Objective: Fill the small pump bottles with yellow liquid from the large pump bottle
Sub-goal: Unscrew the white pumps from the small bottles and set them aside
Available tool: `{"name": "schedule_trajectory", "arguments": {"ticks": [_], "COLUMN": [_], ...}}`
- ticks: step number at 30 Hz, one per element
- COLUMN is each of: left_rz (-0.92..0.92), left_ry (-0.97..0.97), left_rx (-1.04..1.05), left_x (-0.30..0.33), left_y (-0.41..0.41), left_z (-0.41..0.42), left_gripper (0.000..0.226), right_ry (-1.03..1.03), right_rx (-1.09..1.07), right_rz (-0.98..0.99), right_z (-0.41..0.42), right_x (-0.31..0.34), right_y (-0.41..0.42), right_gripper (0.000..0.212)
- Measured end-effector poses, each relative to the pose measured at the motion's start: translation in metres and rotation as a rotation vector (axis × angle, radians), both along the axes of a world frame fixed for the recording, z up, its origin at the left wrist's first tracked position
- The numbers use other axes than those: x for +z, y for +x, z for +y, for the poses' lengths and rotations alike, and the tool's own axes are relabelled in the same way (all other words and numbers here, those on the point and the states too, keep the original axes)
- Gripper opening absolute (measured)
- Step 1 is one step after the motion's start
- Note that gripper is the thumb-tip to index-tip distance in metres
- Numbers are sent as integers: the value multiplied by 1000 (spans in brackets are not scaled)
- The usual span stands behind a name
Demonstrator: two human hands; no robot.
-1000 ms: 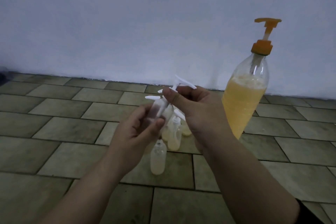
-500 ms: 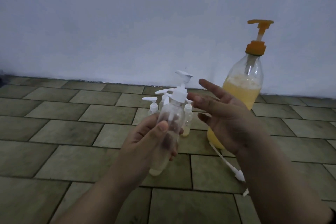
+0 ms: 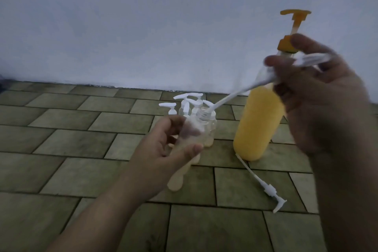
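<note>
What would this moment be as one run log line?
left hand: holds small bottle | right hand: lifts its white pump, tube tip at neck | large pump bottle: standing

Small bottles [image 3: 190, 108] cluster left of large bottle [image 3: 257, 125], seemingly apart

A plain pale wall [image 3: 143, 22], bluish in dim light, meets a floor [image 3: 61, 139] of olive-green rectangular tiles laid staggered with dark joints; something dark, perhaps an object, shows at far left.
</note>
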State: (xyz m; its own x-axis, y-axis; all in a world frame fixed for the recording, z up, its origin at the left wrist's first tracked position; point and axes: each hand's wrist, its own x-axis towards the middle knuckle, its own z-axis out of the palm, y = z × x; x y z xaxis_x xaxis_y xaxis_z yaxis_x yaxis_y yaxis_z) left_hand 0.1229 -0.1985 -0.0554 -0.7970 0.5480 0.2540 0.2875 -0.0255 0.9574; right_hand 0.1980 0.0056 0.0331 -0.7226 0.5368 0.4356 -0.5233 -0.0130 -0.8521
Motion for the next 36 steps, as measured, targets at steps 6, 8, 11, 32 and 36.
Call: {"name": "schedule_trajectory", "arguments": {"ticks": [6,8,11,32,36], "left_rz": [-77,-102,-110,-288,-198], "left_ry": [139,107,-47,-7,-34], "left_rx": [295,364,415,136,371], "left_x": [2,-5,-29,-106,-94], "left_y": [-16,-24,-37,-80,-108], "left_z": [-22,-29,-38,-71,-61], "left_gripper": [45,38,37,72,35], "right_ry": [-65,33,165,1079,1053], "right_rx": [-261,-403,-586,-717,-755], "right_rz": [60,-64,-343,-542,-491], "right_z": [40,35,31,21,19], "right_x": [-17,-35,-77,-224,-211], "right_y": [17,24,36,41,37], "right_gripper": [42,28,21,15,25]}}
